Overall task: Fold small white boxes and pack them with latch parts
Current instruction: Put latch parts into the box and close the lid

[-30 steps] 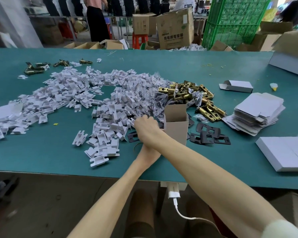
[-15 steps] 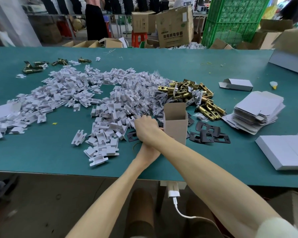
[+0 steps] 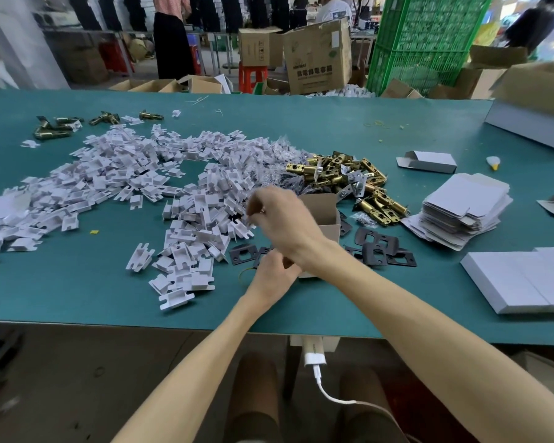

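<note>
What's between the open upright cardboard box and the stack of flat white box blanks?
Head view: flat black metal plates and some brass latch bolts, lying on the green table.

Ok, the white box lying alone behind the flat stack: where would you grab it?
Probably across its long sides near the right end, from above. The box lies flat, lengthwise left to right, and its left end gapes open with flaps out, so it would likely crush there.
</note>
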